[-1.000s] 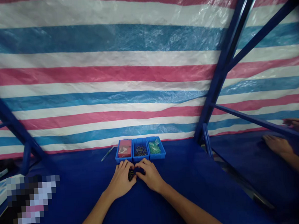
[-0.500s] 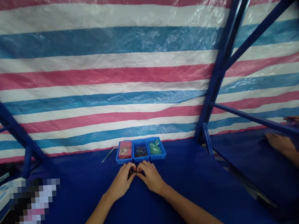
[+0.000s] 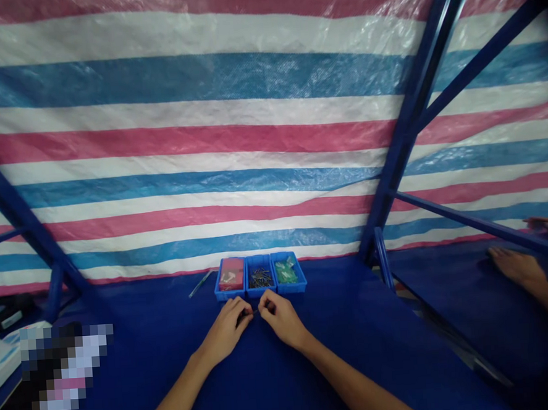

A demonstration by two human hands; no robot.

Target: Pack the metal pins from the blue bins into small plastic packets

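My left hand [image 3: 226, 330] is closed in a pinch above the blue table, in front of the bins. A small, thin dark piece [image 3: 256, 312] sticks out from its fingertips toward my right hand [image 3: 283, 321]. My right hand is pinched shut too, a short gap away, and what it holds is too small to make out. Just beyond the fingers three blue bins stand side by side. The left bin [image 3: 218, 294] has a pink block with small pale pieces, the middle bin [image 3: 261, 291] thin dark metal pieces, and the right bin [image 3: 292, 287] green pieces.
A pen-like clear stick [image 3: 199, 284] lies left of the bins. White boxes [image 3: 5, 364] and a blurred-out item are at the left edge. Blue metal frame posts [image 3: 388, 179] rise on both sides before a striped sheet [image 3: 204, 132]. Another person's hand [image 3: 516, 264] rests at right.
My hands were touching at the fingertips. They have come slightly apart, with the right hand shifted to the right and the thin piece now showing between them. The view has shifted slightly.
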